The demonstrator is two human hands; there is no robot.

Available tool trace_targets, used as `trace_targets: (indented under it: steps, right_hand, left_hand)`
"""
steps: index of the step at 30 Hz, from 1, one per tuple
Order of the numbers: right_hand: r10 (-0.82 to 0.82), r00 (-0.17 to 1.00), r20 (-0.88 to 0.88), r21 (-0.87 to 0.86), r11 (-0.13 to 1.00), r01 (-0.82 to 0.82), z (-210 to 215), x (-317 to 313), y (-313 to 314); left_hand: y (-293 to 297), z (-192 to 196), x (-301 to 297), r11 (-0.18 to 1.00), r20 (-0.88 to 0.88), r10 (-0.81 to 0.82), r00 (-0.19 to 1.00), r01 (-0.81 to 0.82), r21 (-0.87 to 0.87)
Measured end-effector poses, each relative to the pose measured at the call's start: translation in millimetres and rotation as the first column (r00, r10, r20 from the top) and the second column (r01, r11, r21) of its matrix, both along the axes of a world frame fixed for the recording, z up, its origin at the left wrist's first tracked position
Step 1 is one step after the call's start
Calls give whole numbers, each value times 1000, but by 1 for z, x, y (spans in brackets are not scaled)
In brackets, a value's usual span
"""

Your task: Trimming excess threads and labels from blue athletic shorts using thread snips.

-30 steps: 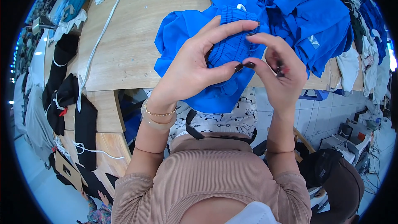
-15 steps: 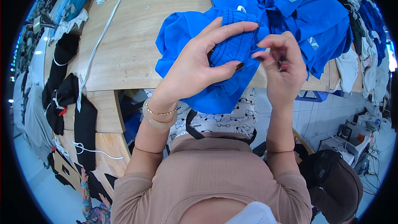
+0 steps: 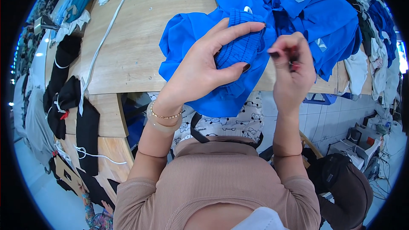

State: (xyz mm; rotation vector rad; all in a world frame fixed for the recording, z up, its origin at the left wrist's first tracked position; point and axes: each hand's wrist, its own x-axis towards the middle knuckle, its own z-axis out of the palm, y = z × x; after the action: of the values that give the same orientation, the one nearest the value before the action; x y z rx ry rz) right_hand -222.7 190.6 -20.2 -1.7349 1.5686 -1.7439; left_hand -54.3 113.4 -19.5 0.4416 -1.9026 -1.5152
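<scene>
My left hand (image 3: 208,61) grips the gathered elastic waistband (image 3: 245,42) of a bright blue garment (image 3: 183,30), thumb on the near side and index finger stretched along the far side. The rest of that garment spreads over the table and hangs off its near edge. Just right of the waistband, apart from it, my right hand (image 3: 294,66) is closed with thumb and index finger curled. Something small and dark red (image 3: 294,59) shows in its palm, mostly hidden by the fingers, so its kind cannot be made out.
More blue garments (image 3: 315,21) with shiny patches lie piled at the right of the wooden table (image 3: 128,51). A white cord (image 3: 111,21) runs along the left side, near black fabric pieces (image 3: 87,136). Another person's hand (image 3: 106,206) shows at the lower left. A dark chair (image 3: 347,187) stands at the lower right.
My right hand has drawn slightly to the right, away from the waistband. My left hand keeps its hold. The other person's arm at the lower left has shifted a little.
</scene>
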Motion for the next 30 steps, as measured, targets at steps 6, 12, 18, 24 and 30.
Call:
trace_targets:
  steps: [6,12,18,24,30]
  right_hand:
    - [-50,955,-294,13,998,56,-1,12,-5]
    - [-20,981,195,-103,994,41,1,-1,1]
    - [-87,935,-344,-19,996,86,-7,6,-6]
    - [-51,998,-23,-68,996,49,-2,2,-3]
    - [-203,873,444,249,964,98,-4,8,2]
  left_hand:
    - [4,4,-2,1000,88,-1,996,0,15]
    - [0,-1,-2,999,-3,2,1000,-2,-38]
    - [3,2,-1,999,24,14,1000,-13,-37]
    - [1,1,-1,1000,20,10,1000,-9,-23]
    - [1,2,-1,996,22,21,1000,-19,-88]
